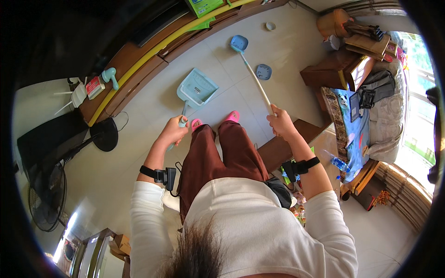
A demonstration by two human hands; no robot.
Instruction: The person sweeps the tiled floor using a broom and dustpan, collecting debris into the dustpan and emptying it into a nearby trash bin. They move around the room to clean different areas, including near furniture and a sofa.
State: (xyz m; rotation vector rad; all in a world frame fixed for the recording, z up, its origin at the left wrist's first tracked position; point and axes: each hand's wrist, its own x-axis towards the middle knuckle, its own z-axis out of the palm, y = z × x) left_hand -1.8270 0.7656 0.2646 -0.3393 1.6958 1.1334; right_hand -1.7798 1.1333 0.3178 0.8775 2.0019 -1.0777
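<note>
My left hand (173,130) grips the upright handle of a light-blue plastic dustpan (197,87), whose pan lies on the floor ahead of my feet. Something small and dark lies in the pan. A broom with a long pale stick (256,80) is held in my right hand (282,122) and reaches away from me. Its blue head (237,49) is at the near edge of a blue square dish (240,42) with dark bits in it; whether they touch I cannot tell. A second blue dish (264,72), also with dark bits, sits to the right of the stick.
A small round bowl (270,26) stands farther off on the tiled floor (222,66). Along the left runs a low wooden cabinet (139,78) with yellow edging. A black pedestal fan (48,198) is at left. To the right are a wooden table (323,146) and a cluttered sofa (386,114).
</note>
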